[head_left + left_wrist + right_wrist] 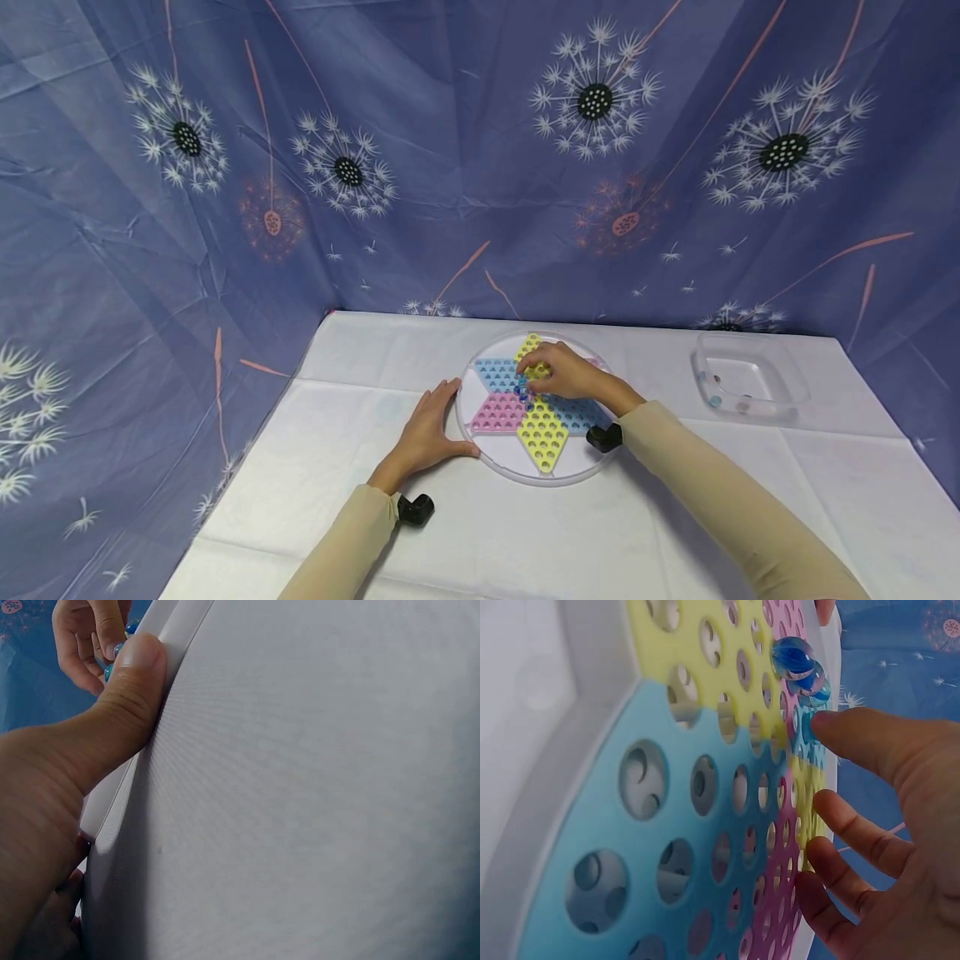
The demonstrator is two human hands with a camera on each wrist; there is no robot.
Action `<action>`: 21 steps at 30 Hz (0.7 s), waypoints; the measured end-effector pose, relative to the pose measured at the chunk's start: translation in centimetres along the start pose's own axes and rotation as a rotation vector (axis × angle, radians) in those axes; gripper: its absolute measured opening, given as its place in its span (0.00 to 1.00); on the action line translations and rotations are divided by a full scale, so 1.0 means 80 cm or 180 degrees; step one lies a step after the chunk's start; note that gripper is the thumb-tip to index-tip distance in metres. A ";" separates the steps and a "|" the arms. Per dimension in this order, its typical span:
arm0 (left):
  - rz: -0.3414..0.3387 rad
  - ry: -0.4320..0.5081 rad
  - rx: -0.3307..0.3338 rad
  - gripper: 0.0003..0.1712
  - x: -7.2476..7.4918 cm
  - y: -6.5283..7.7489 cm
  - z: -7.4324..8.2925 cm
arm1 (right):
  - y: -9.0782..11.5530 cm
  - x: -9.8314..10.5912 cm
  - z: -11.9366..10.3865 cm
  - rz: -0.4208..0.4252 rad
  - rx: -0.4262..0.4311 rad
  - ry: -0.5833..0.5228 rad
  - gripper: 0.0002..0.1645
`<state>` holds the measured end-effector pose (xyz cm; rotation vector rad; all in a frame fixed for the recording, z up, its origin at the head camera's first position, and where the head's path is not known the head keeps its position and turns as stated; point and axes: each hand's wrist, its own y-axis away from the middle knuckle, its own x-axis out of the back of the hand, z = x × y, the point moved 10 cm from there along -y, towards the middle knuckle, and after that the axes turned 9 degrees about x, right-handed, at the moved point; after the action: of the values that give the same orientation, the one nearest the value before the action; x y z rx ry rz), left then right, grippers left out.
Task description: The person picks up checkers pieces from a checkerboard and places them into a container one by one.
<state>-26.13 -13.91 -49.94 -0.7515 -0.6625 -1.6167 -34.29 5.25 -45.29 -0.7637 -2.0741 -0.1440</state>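
Observation:
A round white Chinese checkers board with a yellow, blue and pink star of holes lies on the table. My left hand rests against its left rim, fingers extended and thumb on the near side; in the left wrist view the thumb touches the rim. My right hand is over the middle of the board. Its thumb meets a teal marble in the right wrist view; the index finger is hidden there. Blue marbles sit in holes close by.
A clear plastic tub with several marbles stands at the right of the white-covered table. Behind and to the left hangs a blue cloth with dandelion prints. A black wrist camera overhangs the board's right part.

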 end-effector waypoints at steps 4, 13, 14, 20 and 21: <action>-0.0010 0.0012 0.0027 0.74 0.000 0.000 -0.001 | -0.001 -0.001 0.001 0.0023 -0.0021 0.0079 0.12; 0.0012 0.0026 0.0034 0.74 0.000 0.000 -0.002 | -0.002 -0.002 -0.001 0.0045 -0.0072 0.0146 0.10; 0.0009 0.0022 0.0035 0.74 0.000 0.000 -0.002 | -0.002 -0.002 -0.001 0.0055 -0.0075 0.0157 0.10; -0.0011 0.0010 0.0030 0.74 0.000 0.000 -0.002 | -0.003 -0.005 0.003 0.0087 -0.0077 0.0272 0.08; -0.0014 0.0010 0.0030 0.74 0.000 0.000 -0.001 | -0.004 -0.004 0.003 0.0088 -0.0080 0.0284 0.08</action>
<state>-26.16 -13.99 -50.02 -0.7409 -0.6694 -1.6174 -34.49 4.95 -45.68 -0.7871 -1.9800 -0.1857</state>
